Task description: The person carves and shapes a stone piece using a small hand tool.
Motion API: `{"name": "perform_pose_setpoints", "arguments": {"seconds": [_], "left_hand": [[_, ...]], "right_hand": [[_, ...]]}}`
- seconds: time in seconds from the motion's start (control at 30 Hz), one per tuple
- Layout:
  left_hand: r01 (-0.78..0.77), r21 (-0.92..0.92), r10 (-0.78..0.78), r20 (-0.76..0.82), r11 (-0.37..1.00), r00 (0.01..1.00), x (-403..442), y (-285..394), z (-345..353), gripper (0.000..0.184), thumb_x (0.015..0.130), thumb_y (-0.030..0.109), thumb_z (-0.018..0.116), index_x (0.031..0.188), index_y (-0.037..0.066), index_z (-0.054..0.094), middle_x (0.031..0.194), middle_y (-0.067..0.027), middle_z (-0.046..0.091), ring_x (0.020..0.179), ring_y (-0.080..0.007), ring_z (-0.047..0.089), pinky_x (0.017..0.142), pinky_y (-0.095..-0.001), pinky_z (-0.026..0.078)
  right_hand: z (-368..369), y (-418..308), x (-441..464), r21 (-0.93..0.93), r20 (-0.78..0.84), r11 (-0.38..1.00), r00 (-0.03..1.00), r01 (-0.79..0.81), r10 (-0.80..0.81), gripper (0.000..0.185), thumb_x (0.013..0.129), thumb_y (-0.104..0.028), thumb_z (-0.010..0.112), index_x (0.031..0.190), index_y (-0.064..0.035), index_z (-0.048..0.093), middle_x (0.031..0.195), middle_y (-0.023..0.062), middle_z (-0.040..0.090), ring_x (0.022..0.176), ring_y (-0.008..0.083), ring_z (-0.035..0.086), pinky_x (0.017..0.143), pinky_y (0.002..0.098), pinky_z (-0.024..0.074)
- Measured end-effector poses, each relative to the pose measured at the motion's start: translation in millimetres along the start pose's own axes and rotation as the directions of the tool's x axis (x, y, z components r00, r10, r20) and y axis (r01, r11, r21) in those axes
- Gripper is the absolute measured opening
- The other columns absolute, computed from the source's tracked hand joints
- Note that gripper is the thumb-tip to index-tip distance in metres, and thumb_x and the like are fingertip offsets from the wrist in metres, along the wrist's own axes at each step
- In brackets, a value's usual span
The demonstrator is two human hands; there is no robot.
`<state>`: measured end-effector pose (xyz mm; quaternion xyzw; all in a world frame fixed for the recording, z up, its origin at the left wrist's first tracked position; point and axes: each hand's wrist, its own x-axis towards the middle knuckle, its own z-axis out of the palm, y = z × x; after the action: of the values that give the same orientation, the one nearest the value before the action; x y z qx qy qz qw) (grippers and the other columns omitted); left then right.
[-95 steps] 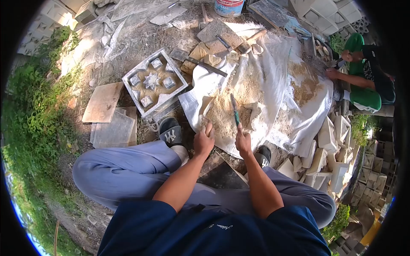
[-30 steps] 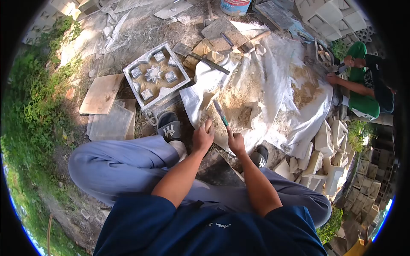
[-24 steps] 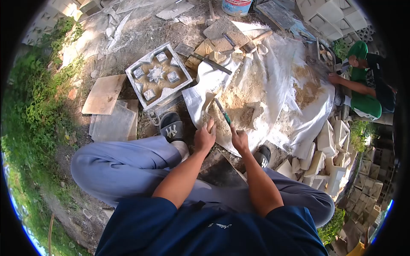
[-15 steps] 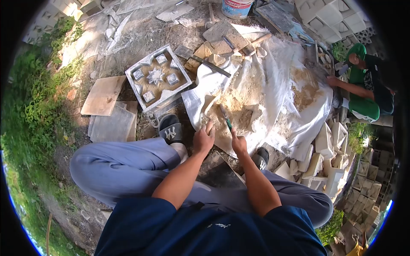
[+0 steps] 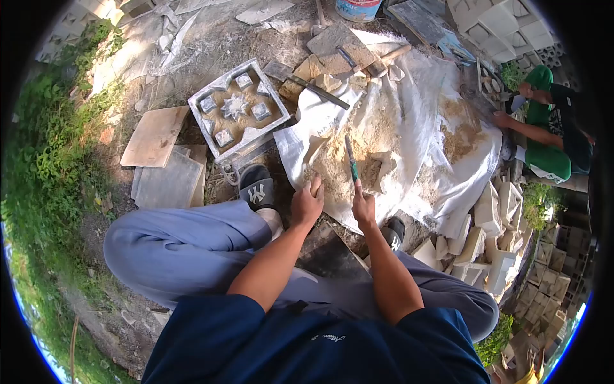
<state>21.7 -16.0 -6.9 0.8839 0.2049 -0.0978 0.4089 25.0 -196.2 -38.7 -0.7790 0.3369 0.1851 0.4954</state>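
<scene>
My right hand (image 5: pixel 363 208) is closed around the green handle of a narrow, dark-bladed hand tool (image 5: pixel 351 160); whether it is a file or a knife I cannot tell. The blade points away from me over a sandy-coloured block (image 5: pixel 334 182) with notched edges, covered in pale dust. My left hand (image 5: pixel 307 203) grips the block's near left edge, its fingertips partly hidden. Under the block lies a dusty white sack (image 5: pixel 416 173).
A square mould (image 5: pixel 220 153) with a star-shaped centre stands at left, near flat boards (image 5: pixel 153 137). Beyond are a hammer (image 5: pixel 387 61), a long metal bar (image 5: pixel 320 91) and a bucket (image 5: pixel 358 9). Broken blocks (image 5: pixel 486 211) pile at right, near another person (image 5: pixel 543 128).
The green-handled tool has swung more upright, its tip moving right and away from me over the block. My right hand has shifted slightly right; my left hand stays on the edge.
</scene>
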Motion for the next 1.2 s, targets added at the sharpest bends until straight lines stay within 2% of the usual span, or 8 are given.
{"name": "perform_pose_setpoints", "arguments": {"seconds": [0.1,0.17,0.23,0.27,0.53,1.0,1.1,1.2], "left_hand": [[-0.041,0.005,0.041,-0.056,0.999,0.998,1,-5,7,0.034,0.089,0.036,0.064,0.101,0.004,0.066,0.085,-0.0266,0.067,0.083,-0.0455,0.065,0.072,-0.0525,0.052],[-0.047,-0.003,0.047,-0.054,0.999,0.997,1,-4,6,0.033,0.089,0.036,0.064,0.102,0.005,0.066,0.084,-0.0259,0.068,0.083,-0.0453,0.065,0.072,-0.0524,0.052],[-0.058,-0.004,0.058,-0.051,0.998,0.997,1,-1,6,0.033,0.089,0.035,0.064,0.103,0.006,0.067,0.084,-0.0253,0.068,0.083,-0.0452,0.065,0.072,-0.0524,0.052],[-0.057,-0.002,0.056,-0.044,0.998,0.997,2,-2,5,0.033,0.088,0.036,0.064,0.103,0.007,0.067,0.084,-0.0251,0.068,0.083,-0.0449,0.065,0.072,-0.0523,0.052],[0.021,0.049,-0.018,-0.060,0.999,0.998,1,3,3,0.035,0.087,0.040,0.064,0.098,0.007,0.068,0.081,-0.0239,0.068,0.080,-0.0427,0.067,0.071,-0.0512,0.053],[-0.119,0.166,0.132,-0.071,0.979,0.989,0,15,18,0.035,0.087,0.041,0.065,0.098,0.008,0.069,0.079,-0.0198,0.069,0.075,-0.0407,0.067,0.066,-0.0488,0.053],[-0.186,0.087,0.193,-0.083,0.979,0.978,2,8,17,0.035,0.086,0.041,0.066,0.095,0.007,0.069,0.079,-0.0202,0.069,0.075,-0.0413,0.067,0.066,-0.0489,0.053],[-0.177,0.056,0.182,-0.116,0.983,0.976,0,11,13,0.034,0.086,0.038,0.069,0.087,0.004,0.067,0.075,-0.0228,0.066,0.073,-0.0436,0.064,0.064,-0.0492,0.049]], "right_hand": [[7,12,2,0.184,0.033,0.968,0.984,0.168,-0.177,0.077,0.094,-0.061,0.052,0.055,0.0040,0.047,0.050,0.0065,0.038,0.054,0.0152,0.035,0.049,0.0410,0.0328],[7,16,-4,-0.274,-0.034,0.948,0.984,0.160,-0.176,0.080,0.092,-0.064,0.051,0.063,0.0098,0.060,0.060,0.0273,0.059,0.061,0.0385,0.062,0.063,0.0503,0.0457],[8,29,8,-0.345,0.053,0.938,0.998,0.038,-0.021,0.083,0.090,-0.067,0.051,0.068,0.0114,0.065,0.073,0.0360,0.062,0.079,0.0484,0.065,0.075,0.0520,0.0477],[10,36,12,-0.365,-0.011,0.922,0.990,0.126,-0.140,0.082,0.089,-0.069,0.053,0.054,0.0062,0.051,0.052,0.0172,0.051,0.052,0.0249,0.046,0.055,0.0473,0.0414],[-13,13,-18,-0.139,-0.100,0.990,0.995,-0.001,-0.013,0.079,0.090,-0.067,0.053,0.053,0.0026,0.046,0.053,0.0075,0.045,0.054,0.0175,0.039,0.051,0.0408,0.0361],[-24,47,-18,0.386,-0.284,0.907,0.914,-0.168,0.290,0.073,0.093,-0.058,0.056,0.055,0.0025,0.046,0.053,0.0085,0.045,0.053,0.0190,0.040,0.051,0.0412,0.0361],[-25,50,-13,0.189,-0.386,0.965,0.890,-0.182,0.243,0.076,0.093,-0.060,0.053,0.072,0.0128,0.060,0.071,0.0269,0.063,0.067,0.0388,0.059,0.070,0.0501,0.0445],[-18,63,-8,-0.128,-0.478,0.990,0.878,-0.051,-0.017,0.075,0.093,-0.063,0.050,0.079,0.0099,0.065,0.075,0.0269,0.065,0.076,0.0420,0.064,0.073,0.0480,0.0480]]}}
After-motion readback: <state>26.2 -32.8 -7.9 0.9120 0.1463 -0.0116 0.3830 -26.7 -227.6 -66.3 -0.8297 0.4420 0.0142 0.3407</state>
